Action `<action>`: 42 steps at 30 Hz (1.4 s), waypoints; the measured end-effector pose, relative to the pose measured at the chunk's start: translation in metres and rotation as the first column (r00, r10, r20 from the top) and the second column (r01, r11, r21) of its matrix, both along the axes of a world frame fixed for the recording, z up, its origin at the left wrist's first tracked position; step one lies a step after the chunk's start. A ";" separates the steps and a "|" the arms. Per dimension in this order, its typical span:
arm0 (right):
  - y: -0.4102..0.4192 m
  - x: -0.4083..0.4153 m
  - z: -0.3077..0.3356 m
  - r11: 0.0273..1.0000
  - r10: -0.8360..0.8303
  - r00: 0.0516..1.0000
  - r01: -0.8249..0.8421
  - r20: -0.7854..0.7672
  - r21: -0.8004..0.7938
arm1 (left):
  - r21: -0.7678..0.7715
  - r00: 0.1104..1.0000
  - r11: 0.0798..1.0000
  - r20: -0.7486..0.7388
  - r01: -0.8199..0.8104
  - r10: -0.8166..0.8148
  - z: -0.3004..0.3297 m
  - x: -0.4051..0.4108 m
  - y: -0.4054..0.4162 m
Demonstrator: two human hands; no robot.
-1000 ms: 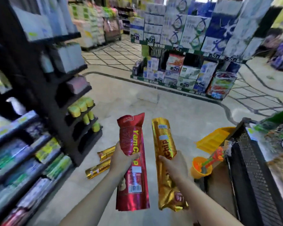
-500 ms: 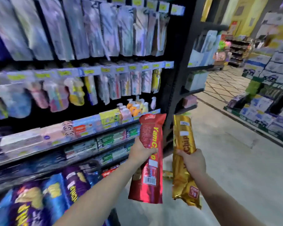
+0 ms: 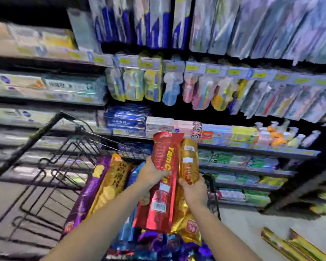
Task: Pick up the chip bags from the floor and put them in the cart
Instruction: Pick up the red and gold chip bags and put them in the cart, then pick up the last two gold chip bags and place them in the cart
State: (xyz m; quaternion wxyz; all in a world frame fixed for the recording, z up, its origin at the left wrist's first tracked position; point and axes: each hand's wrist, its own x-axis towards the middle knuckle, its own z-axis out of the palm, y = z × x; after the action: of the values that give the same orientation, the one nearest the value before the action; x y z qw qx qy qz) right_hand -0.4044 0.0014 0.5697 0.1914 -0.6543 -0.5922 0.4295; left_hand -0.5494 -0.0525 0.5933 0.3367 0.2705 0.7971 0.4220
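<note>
Your left hand clasps the red chip bag and your right hand the gold chip bag at centre frame; release unevenly and either could slide off the heaped bags past the black wire cart rim.

A red chip bag lettered "YamChip" and a gold chip bag stand upright side by side, touching, held above the black wire cart. In the cart lie a purple bag and a yellow-brown bag, tilted. Two more gold bags lie on the floor, near right.
</note>
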 end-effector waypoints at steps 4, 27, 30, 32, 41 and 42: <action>-0.032 -0.064 -0.010 0.994 0.111 0.993 -0.111 0.040 -0.018 | -0.009 0.993 0.993 -0.005 -0.118 0.118 -0.005 -0.052 -0.045; -0.037 -0.105 -0.069 0.912 0.381 0.907 -0.337 0.178 -0.234 | -0.297 0.984 0.952 -0.175 -0.079 0.027 -0.083 -0.118 -0.071; -0.012 -0.074 -0.050 0.922 0.386 0.903 -0.370 0.188 -0.118 | -0.310 0.944 0.951 -0.313 0.001 -0.103 -0.050 -0.107 -0.038; 0.009 -0.042 -0.037 0.930 0.364 0.899 -0.363 0.244 -0.051 | -0.300 0.904 0.947 -0.366 0.111 -0.222 -0.031 -0.087 -0.004; 0.112 0.178 -0.002 0.987 0.025 0.884 -0.097 0.467 0.131 | -0.492 0.337 0.646 -0.577 0.584 -0.744 0.003 0.128 0.166; 0.121 0.206 0.000 0.988 -0.017 0.881 -0.059 0.474 0.145 | -0.501 0.290 0.613 -0.579 0.611 -0.762 0.005 0.158 0.183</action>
State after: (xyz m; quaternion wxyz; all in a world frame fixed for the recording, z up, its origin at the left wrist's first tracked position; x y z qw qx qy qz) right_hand -0.1988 0.1220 0.5697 0.0866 -0.7159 -0.6597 0.2114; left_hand -0.3917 0.1309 0.5983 0.1462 0.7019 0.6971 0.0072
